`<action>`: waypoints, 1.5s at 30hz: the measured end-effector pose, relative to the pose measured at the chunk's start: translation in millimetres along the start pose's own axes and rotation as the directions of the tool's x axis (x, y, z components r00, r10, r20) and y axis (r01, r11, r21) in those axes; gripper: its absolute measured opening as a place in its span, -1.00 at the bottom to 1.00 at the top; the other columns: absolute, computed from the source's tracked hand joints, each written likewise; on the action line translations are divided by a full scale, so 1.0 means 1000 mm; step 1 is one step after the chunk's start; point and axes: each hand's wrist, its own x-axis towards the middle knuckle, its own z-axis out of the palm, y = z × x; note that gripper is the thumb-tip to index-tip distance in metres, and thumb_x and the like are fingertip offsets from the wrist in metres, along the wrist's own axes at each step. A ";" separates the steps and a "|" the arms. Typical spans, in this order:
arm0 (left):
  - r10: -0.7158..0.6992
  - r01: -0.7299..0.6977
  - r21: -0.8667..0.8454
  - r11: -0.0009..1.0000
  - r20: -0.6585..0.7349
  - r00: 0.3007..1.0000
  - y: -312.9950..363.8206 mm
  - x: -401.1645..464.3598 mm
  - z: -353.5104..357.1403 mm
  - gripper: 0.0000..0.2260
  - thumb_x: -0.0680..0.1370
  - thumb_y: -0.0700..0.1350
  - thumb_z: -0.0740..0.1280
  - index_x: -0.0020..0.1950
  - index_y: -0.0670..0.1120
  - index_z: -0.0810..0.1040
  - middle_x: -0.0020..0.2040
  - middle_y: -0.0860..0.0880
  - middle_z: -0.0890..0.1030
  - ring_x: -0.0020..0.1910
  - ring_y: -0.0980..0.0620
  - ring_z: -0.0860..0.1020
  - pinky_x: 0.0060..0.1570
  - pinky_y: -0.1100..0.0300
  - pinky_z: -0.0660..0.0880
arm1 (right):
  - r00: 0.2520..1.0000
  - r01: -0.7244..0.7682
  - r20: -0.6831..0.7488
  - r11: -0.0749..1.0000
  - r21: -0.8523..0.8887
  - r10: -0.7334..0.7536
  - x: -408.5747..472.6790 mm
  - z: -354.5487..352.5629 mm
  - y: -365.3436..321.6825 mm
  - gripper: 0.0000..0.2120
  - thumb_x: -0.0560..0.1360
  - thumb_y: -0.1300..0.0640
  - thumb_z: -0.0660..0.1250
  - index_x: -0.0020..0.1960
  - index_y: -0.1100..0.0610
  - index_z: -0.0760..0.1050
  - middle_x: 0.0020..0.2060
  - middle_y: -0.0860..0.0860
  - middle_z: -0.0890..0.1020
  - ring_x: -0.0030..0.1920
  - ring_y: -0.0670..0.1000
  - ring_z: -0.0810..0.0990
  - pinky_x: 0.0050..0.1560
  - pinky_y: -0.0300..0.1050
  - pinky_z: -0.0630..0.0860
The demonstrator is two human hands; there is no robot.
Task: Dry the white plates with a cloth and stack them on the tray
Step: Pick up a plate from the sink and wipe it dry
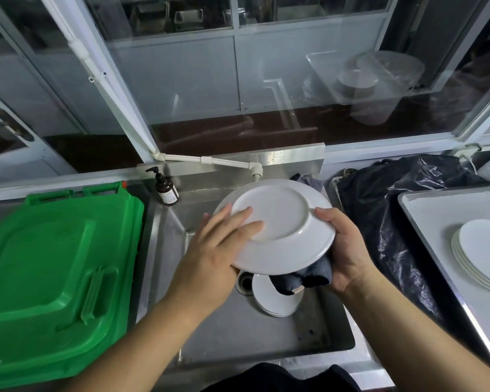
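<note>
Steel sink (309, 335); glass partition (195, 80) behind; tray (425, 210) right; hands holding plate (283, 222)

Legible text: none. Brown pump bottle (165, 189), left of frame centre at the rear edge of the sink (238, 335): white label with print too small and blurred to read. Dark cloth (306, 275), lower centre: small pale tag at its edge, no lettering discernible.

Dim even light, glass glare, edges perhaps warped
</note>
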 end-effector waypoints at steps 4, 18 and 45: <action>-0.091 0.086 -0.116 0.990 -0.041 0.995 -0.011 -0.002 0.002 -0.13 0.43 -0.51 0.38 0.57 0.20 0.35 0.65 0.23 0.21 0.66 0.21 0.10 0.63 0.06 0.11 | 0.999 0.025 0.048 1.000 -0.011 -0.024 0.001 -0.001 -0.002 -0.52 0.42 -0.01 0.41 0.27 0.19 0.71 0.14 0.27 0.71 0.03 0.28 0.73 -0.02 0.17 0.69; -0.570 0.417 -0.805 -0.421 0.593 0.568 0.000 0.015 0.004 -0.53 0.50 0.00 0.41 0.40 -0.10 0.62 0.31 -0.18 0.69 0.13 -0.06 0.73 0.06 0.04 0.68 | 1.000 -0.005 0.029 1.000 -0.030 0.006 0.002 -0.005 0.005 -0.41 0.46 -0.08 0.46 0.39 0.22 0.61 0.19 0.28 0.71 0.10 0.29 0.74 0.03 0.20 0.69; -0.581 0.303 -0.929 -0.211 0.369 0.726 -0.012 -0.002 -0.015 -0.61 0.53 -0.22 0.35 0.36 -0.06 0.62 0.27 -0.15 0.71 0.18 -0.06 0.70 0.07 0.05 0.70 | 0.994 0.016 -0.108 0.996 -0.087 -0.025 0.018 -0.051 -0.026 -0.59 0.46 0.15 0.45 0.25 0.32 0.63 0.01 0.26 0.75 -0.09 0.18 0.79 -0.11 0.08 0.72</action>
